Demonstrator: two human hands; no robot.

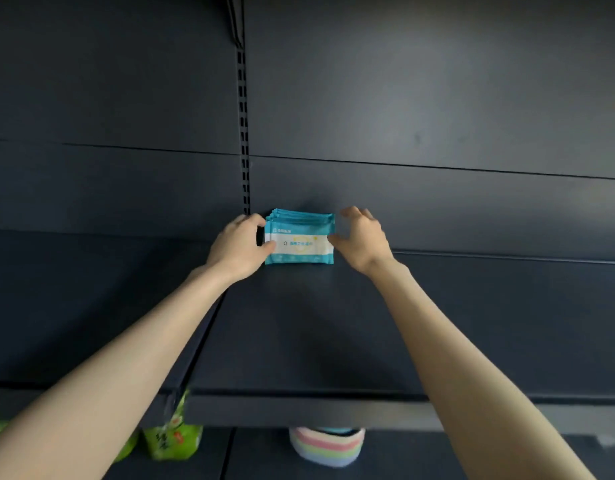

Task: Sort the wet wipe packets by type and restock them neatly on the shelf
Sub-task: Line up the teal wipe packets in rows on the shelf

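Observation:
A row of several teal-and-white wet wipe packets (301,242) stands upright at the back of the dark shelf (299,323), leaning against the back panel. My left hand (238,247) grips the left end of the row, thumb on the front packet and fingers curled behind. My right hand (359,237) is at the right end, thumb touching the front packet's right edge, fingers spread and raised above the row.
A slotted upright post (243,133) runs up the back panel just left of the packets. Below the shelf edge lie green packets (171,441) on the left and a pastel-striped basket (327,445) in the middle.

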